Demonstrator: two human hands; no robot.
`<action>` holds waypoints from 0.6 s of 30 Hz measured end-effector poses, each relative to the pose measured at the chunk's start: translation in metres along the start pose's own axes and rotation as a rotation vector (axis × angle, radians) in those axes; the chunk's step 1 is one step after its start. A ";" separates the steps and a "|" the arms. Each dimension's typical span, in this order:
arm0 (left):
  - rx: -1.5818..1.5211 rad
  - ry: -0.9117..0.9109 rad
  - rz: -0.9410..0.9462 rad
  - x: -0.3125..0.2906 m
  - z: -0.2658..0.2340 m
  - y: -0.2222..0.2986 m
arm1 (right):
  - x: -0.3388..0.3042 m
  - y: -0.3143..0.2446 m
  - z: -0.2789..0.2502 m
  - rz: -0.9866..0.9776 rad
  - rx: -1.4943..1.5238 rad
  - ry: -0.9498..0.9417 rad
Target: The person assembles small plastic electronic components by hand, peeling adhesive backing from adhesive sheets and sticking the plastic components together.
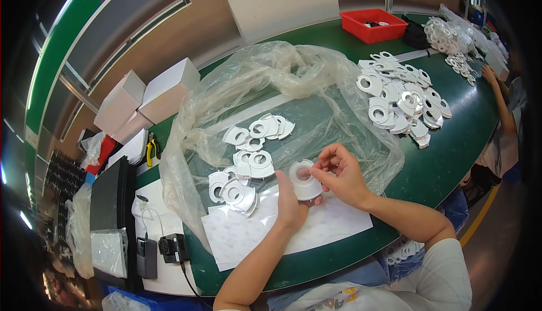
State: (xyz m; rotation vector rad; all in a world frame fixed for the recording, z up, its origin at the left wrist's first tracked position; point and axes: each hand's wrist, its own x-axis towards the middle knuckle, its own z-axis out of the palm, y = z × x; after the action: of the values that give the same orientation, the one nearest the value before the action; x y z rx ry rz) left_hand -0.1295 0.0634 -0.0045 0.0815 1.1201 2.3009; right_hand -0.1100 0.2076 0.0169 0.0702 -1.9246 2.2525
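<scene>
A white plastic part [305, 189] with a round hole is held tilted above the near side of the table. My left hand [292, 205] is closed around its left and lower edge, with the thumb up along the side. At its upper right edge, my right hand [343, 176] pinches with thumb and forefinger, the other fingers curled; what lies between those fingertips is too small to make out. Under both hands lies a white sheet [237, 243] with faint marks. Just left of my hands, several similar white parts [248, 167] lie in a loose, overlapping row on clear plastic.
A clear plastic bag [186, 136] is spread over the green table. To the right is a large heap of white parts [395, 93], with a red bin [372, 25] behind. Pliers [152, 148], white boxes [169, 90] and a black device [173, 248] stand left. Another person's arm [499, 93] reaches in far right.
</scene>
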 end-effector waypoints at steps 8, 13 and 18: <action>0.099 -0.008 0.032 0.000 0.001 -0.002 | 0.000 0.011 -0.005 -0.276 -0.281 -0.002; 0.103 0.042 0.055 -0.001 0.003 -0.005 | 0.003 -0.001 -0.012 -0.777 -0.843 -0.040; 0.152 -0.036 0.065 -0.003 0.005 -0.005 | 0.005 -0.024 -0.012 -0.730 -1.005 0.246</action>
State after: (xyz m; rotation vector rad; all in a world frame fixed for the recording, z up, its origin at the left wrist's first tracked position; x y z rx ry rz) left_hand -0.1229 0.0678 -0.0045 0.2197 1.2892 2.2578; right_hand -0.1096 0.2235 0.0391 0.2787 -2.1567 0.7007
